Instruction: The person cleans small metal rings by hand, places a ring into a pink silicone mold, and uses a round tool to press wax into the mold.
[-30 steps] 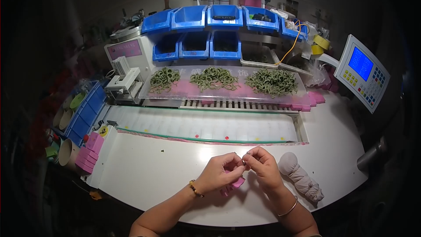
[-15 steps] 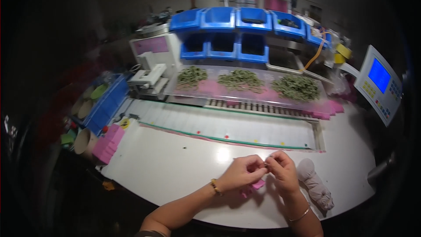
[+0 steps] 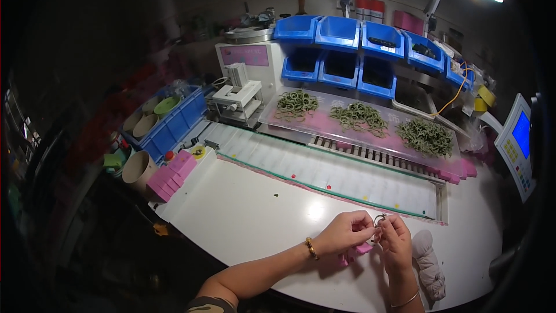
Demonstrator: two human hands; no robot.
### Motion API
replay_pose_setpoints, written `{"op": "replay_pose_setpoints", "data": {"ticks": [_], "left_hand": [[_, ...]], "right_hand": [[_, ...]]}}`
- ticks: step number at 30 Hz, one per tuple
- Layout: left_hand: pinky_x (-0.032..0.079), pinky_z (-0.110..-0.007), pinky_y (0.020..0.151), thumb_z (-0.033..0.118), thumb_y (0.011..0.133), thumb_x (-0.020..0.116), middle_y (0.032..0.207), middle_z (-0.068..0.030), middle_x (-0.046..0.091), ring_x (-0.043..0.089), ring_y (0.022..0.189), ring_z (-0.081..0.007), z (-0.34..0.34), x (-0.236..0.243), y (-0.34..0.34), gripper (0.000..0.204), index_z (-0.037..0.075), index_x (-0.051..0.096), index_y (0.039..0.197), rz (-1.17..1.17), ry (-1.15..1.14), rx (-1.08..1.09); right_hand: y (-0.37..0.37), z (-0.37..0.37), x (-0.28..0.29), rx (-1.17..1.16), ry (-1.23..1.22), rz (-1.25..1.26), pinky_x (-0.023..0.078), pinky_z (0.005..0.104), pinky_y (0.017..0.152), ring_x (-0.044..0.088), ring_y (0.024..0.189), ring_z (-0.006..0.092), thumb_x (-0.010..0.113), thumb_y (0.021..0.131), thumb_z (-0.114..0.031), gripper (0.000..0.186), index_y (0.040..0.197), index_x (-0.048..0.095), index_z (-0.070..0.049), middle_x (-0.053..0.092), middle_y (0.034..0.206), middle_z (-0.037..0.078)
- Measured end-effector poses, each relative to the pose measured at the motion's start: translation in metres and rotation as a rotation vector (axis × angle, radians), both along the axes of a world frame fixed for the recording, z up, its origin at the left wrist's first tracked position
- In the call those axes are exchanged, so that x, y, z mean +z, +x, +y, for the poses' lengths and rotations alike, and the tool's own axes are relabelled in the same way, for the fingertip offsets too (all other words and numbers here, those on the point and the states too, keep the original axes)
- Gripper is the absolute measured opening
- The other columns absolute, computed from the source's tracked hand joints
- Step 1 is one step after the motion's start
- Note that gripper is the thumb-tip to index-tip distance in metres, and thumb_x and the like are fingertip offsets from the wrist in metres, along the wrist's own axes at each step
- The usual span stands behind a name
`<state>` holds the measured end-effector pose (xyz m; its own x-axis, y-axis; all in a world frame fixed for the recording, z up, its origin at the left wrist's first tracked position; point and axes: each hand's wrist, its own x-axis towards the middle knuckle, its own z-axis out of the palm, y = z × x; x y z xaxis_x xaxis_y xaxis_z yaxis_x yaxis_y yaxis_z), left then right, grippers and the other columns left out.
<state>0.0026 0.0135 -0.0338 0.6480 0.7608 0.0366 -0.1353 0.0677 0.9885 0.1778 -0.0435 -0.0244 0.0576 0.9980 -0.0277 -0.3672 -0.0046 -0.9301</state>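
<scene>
Silver-toned bangle (image 3: 405, 299) on our right wrist is nearest, with a grey cloth bundle (image 3: 430, 266) lying on the tabletop (image 3: 255, 214) just to its right. Beaded bracelet (image 3: 311, 248) on our left wrist. Pink block (image 3: 363, 248) sits below the left hand (image 3: 350, 232), mostly covered; can't tell if we're touching it. Our hands meet near the right end of the tabletop: left hand in from the left, right hand (image 3: 397, 243) in from below. Small dark ring (image 3: 376, 219) is between them, up at the fingertips: right of the left fingers, just left of the right fingers, and the right hand reads as the nearer one. Right fingers look pinched on it; left fingers are curled in close beside it, and we can't tell if they grip too. Outline is roughly round, so we get no real long axis; the loop stands up past the fingertips, pointing away from us, its opening more or less facing us. Any gap in the loop is too small to make out. Farther out, a green-edged white strip (image 3: 301, 165) runs upper left to lower right, red dots (image 3: 293, 176) along its near side. Behind it, a transparent tray (image 3: 317, 120) carries three piles of green rings (image 3: 357, 119). Blue bins (image 3: 337, 42) at the back in two rows; control panel (image 3: 515, 148) far right.
</scene>
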Motion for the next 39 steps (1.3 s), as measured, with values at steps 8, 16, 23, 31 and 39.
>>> {"op": "replay_pose_setpoints", "data": {"ticks": [8,16,23,31,39], "left_hand": [[0.041,-0.019,0.06,0.01,0.095,0.065,0.083,0.004,0.059,0.05,0.07,-0.0007,0.003,0.003,-0.001,0.01,0.001,0.061,0.093,-0.041,-0.072,0.044],[0.042,-0.018,0.062,0.011,0.095,0.065,0.083,0.004,0.059,0.051,0.071,-0.0007,0.006,-0.004,0.0,0.01,0.001,0.062,0.094,-0.041,-0.098,0.057],[0.043,-0.018,0.064,0.012,0.095,0.065,0.084,0.004,0.059,0.052,0.073,-0.0009,0.006,-0.005,0.0,0.011,0.001,0.063,0.095,-0.007,-0.166,0.056],[0.043,-0.019,0.061,0.013,0.095,0.065,0.079,0.0041,0.059,0.051,0.07,-0.0019,0.005,-0.007,0.001,0.014,-0.001,0.064,0.095,-0.042,-0.214,0.074],[0.042,-0.018,0.06,0.013,0.096,0.065,0.079,0.0045,0.059,0.051,0.069,-0.0006,0.007,-0.01,0.001,0.013,0.0,0.064,0.095,-0.062,-0.232,0.072]], "right_hand": [[0.005,0.002,-0.007,0.036,-0.019,0.016,0.044,0.023,0.069,0.054,0.073,0.0098,0.058,0.103,-0.022,0.019,0.099,0.06,-0.004,0.061,0.084,0.003],[0.006,0.001,-0.012,0.079,-0.064,0.065,0.046,0.0229,0.072,0.056,0.075,0.0099,0.056,0.104,-0.021,0.02,0.103,0.063,-0.002,0.062,0.086,0.004],[0.008,0.001,-0.01,0.066,-0.09,0.08,0.047,0.0229,0.071,0.056,0.075,0.0098,0.056,0.104,-0.021,0.021,0.103,0.063,-0.002,0.063,0.085,0.004],[0.008,0.002,-0.011,0.065,-0.147,0.144,0.048,0.0244,0.069,0.057,0.073,0.0112,0.056,0.104,-0.019,0.02,0.103,0.062,0.0,0.062,0.084,0.005],[0.012,0.002,-0.016,0.068,-0.192,0.194,0.05,0.0244,0.069,0.06,0.074,0.0136,0.054,0.102,-0.013,0.015,0.103,0.06,0.001,0.063,0.086,0.008]]}}
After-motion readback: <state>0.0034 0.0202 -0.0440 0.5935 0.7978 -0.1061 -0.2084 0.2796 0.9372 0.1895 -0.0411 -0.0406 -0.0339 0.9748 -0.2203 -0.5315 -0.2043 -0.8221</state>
